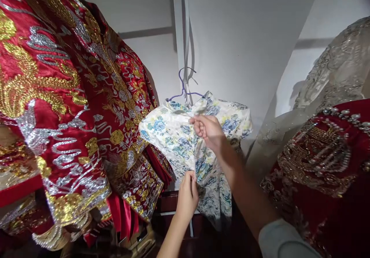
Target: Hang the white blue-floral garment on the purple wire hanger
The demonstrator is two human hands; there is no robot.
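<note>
A white dress with blue and yellow flowers (162, 129) hangs in the middle on a purple hanger (183, 92). It has short sleeves, a stand-up collar and a straight seam or closure running down its middle. My left hand (188, 192) pinches the fabric low on that seam. Higher up, near the chest, my right hand (206, 130) is closed at the seam with its fingertips together on the cloth. Whether a zip pull sits between those fingers is too small to tell. My right forearm covers part of the dress's right side.
On the left hangs a red jacket with gold and silver embroidery (115, 92). A red beaded gown (315, 165) and a pale sequined gown (341, 65) stand at the right. A pale strap (186, 27) runs down the white wall (239, 38) to the hanger.
</note>
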